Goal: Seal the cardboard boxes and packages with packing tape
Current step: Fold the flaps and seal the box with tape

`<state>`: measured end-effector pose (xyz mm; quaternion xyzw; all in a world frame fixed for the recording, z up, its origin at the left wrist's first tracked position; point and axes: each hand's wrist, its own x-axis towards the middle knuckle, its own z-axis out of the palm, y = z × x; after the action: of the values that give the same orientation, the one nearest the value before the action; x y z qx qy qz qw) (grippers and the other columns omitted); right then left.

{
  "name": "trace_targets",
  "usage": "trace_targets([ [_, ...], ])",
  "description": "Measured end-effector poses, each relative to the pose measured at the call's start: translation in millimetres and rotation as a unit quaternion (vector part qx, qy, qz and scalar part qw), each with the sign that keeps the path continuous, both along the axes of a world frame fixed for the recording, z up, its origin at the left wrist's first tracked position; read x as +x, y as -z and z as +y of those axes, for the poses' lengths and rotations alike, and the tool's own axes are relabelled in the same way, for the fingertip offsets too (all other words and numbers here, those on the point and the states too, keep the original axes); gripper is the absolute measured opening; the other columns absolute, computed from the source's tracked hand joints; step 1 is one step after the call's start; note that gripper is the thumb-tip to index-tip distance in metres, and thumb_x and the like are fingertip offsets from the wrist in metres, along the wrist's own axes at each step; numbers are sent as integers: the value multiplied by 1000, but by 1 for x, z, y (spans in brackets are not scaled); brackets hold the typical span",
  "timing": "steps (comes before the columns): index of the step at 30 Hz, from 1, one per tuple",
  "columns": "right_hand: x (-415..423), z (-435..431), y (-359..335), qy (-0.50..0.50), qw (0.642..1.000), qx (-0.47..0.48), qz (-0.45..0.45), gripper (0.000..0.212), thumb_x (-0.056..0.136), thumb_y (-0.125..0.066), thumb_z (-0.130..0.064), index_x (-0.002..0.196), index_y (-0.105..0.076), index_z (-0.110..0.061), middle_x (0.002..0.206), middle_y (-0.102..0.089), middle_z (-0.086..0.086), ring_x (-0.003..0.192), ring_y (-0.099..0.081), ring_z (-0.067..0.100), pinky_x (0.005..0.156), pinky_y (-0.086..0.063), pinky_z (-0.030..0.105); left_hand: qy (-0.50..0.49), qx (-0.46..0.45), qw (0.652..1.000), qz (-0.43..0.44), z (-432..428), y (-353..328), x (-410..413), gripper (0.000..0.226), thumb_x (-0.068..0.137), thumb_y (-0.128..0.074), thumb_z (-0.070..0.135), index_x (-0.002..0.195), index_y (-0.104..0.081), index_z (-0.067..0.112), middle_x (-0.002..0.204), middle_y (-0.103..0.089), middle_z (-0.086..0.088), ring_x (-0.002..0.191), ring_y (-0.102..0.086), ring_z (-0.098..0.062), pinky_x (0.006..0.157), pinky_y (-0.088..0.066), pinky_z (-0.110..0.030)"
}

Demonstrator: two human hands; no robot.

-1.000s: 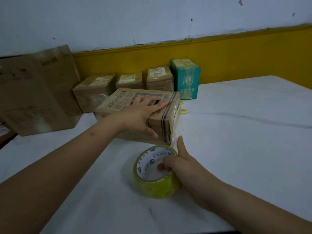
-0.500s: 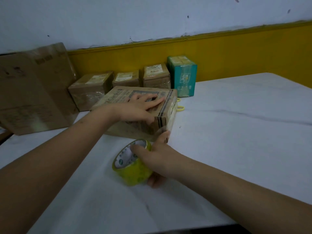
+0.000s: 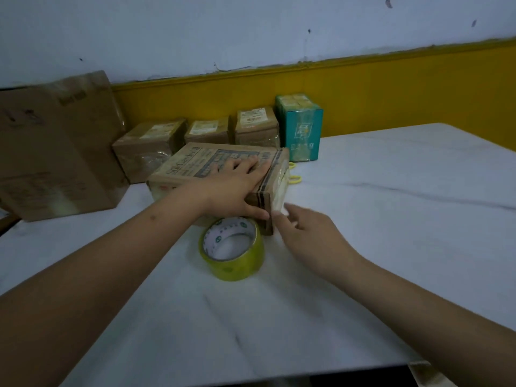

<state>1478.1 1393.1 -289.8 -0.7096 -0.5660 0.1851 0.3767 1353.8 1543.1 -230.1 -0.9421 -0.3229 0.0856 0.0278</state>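
A flat brown cardboard box (image 3: 192, 163) with printed lettering lies on the white table (image 3: 391, 219). My left hand (image 3: 234, 188) presses flat on its top, thumb down over the near side. A clear tape strip covers the box's right end. My right hand (image 3: 310, 236), slightly blurred, reaches with loose fingers to the box's near right corner, fingertips at the tape's edge. A roll of yellowish packing tape (image 3: 234, 263) lies flat on the table just in front of the box, touched by neither hand.
A large brown carton (image 3: 55, 146) stands at the left. Three small brown parcels (image 3: 148, 146) and a teal box (image 3: 301, 127) line the yellow wall behind. Yellow scissor handles (image 3: 294, 178) poke out to the right of the flat box. The table's near edge is at the bottom right.
My right hand has let go of the tape roll and moved up to the box's near right corner. The roll now lies flat by itself. My left hand stays on the box.
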Motion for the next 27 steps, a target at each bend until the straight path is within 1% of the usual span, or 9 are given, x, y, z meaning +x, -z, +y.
trace_targets([
  [4,1,24,12,-56,987,8,149,69,98,-36,-59,156,-24,-24,155,-34,-9,144,-28,10,106,-16,14,0,-7,1000,-11,-1,-1,0,107,84,-53,72,155,17,34,166,13,2,150,4,-30,119,-10,-61],
  [6,-9,36,20,-75,969,17,234,85,91,-30,-73,158,-8,-26,163,-17,-10,147,-16,6,115,-11,20,3,-7,1000,-13,0,-1,0,106,84,-53,71,155,16,33,166,12,1,150,5,-29,119,-10,-61],
  [9,-11,58,23,-70,940,40,332,94,82,-24,-80,158,-9,-26,162,-20,-7,148,-20,9,123,-14,35,8,-1,1000,-16,0,1,0,106,83,-53,72,155,15,34,166,11,2,150,4,-29,119,-10,-61],
  [12,-9,74,23,-40,926,50,372,71,96,-20,-68,155,-25,-29,150,-40,-10,135,-40,5,115,-28,27,-7,5,1000,-16,3,3,2,105,84,-53,72,155,14,35,166,10,2,150,3,-32,118,-10,-63],
  [14,-6,82,21,-55,901,50,427,62,98,-20,-66,148,-39,-34,124,-57,-14,105,-58,-4,91,-45,14,-23,7,1000,-13,5,2,3,104,84,-53,72,155,15,36,166,11,2,151,3,-35,118,-11,-64],
  [18,6,100,7,-41,857,-16,514,69,96,-19,-71,136,-54,-28,119,-64,4,93,-64,12,74,-53,23,-25,8,1000,-3,6,2,5,106,85,-55,70,154,17,35,166,11,1,150,2,-35,117,-13,-65],
  [22,31,108,10,60,989,51,123,63,103,-18,-57,123,-65,-20,120,-67,12,108,-61,27,91,-44,33,-34,-5,999,8,7,-2,5,112,83,-62,66,154,19,36,166,11,2,150,2,-33,118,-13,-62],
  [24,61,115,13,105,989,96,-50,47,106,-29,-41,113,-67,-15,111,-69,13,101,-63,29,84,-47,34,-37,-15,999,11,7,-4,4,113,83,-65,63,153,21,37,165,13,4,150,4,-34,119,-10,-61],
  [27,99,137,14,83,974,26,-209,29,101,-44,-16,124,-62,-14,122,-64,15,109,-60,33,92,-51,41,-43,-30,998,20,9,-7,5,116,84,-68,58,152,23,38,165,16,5,150,8,-35,119,-7,-63],
])
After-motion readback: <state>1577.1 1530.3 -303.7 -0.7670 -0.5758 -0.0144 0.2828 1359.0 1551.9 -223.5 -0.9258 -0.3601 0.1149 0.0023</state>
